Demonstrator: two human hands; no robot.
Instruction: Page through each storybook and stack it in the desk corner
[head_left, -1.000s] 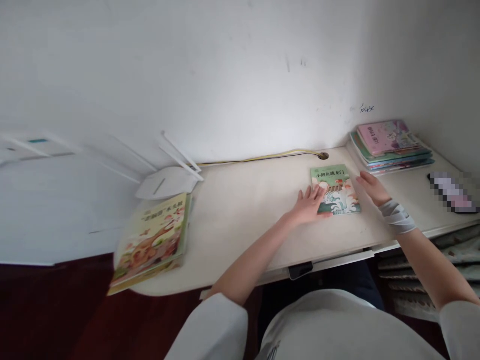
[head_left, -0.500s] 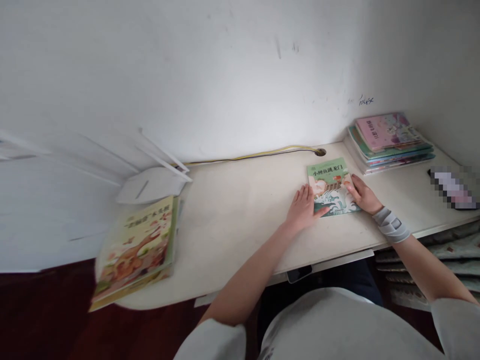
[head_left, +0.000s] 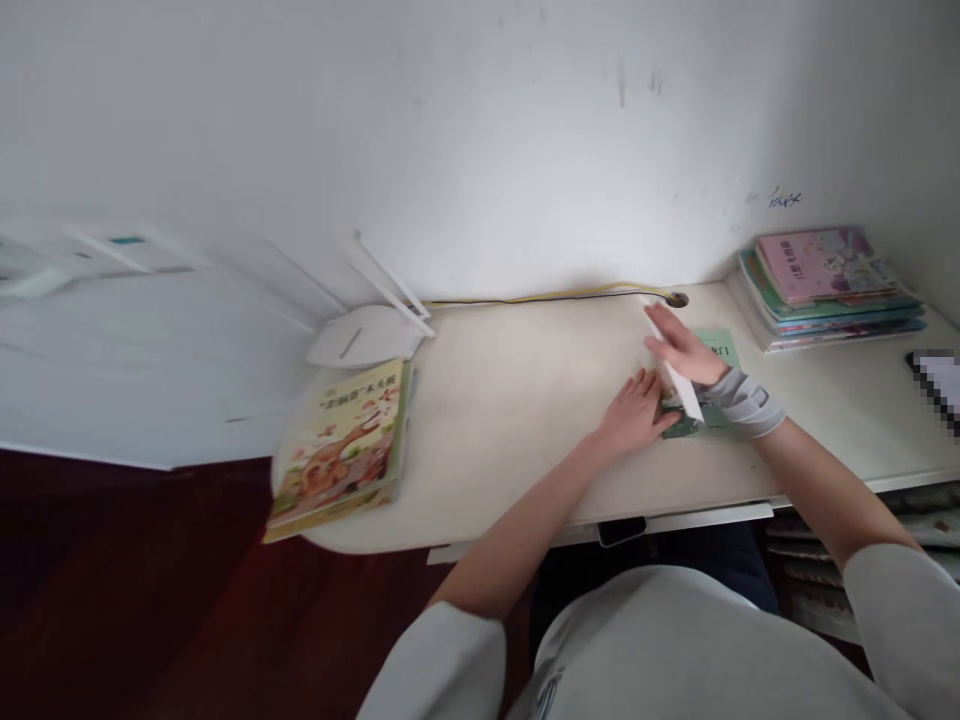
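Observation:
A green picture book (head_left: pixel 718 345) lies on the white desk in front of me. Its raised cover (head_left: pixel 684 392) stands almost on edge, showing as a narrow white strip. My right hand (head_left: pixel 686 350), with a grey wrist brace, grips this cover at its upper part and hides some of the book behind it. Resting flat at the book's left edge is my left hand (head_left: pixel 636 408), fingers spread and thumb over the lower corner. A similar green printed surface shows beneath the raised cover, partly covered by my right hand and wrist.
A stack of books (head_left: pixel 825 290) with a pink one on top stands at the back right. Yellow picture books (head_left: pixel 337 440) overhang the desk's left end, beside a white router (head_left: pixel 367 335) with antennas. A cable (head_left: pixel 540 297) runs along the wall. A phone-like object (head_left: pixel 937 385) lies far right.
My right hand has moved from the book's right edge over to the left, swinging the cover up. My left hand stays at the left edge. The view has turned somewhat left.

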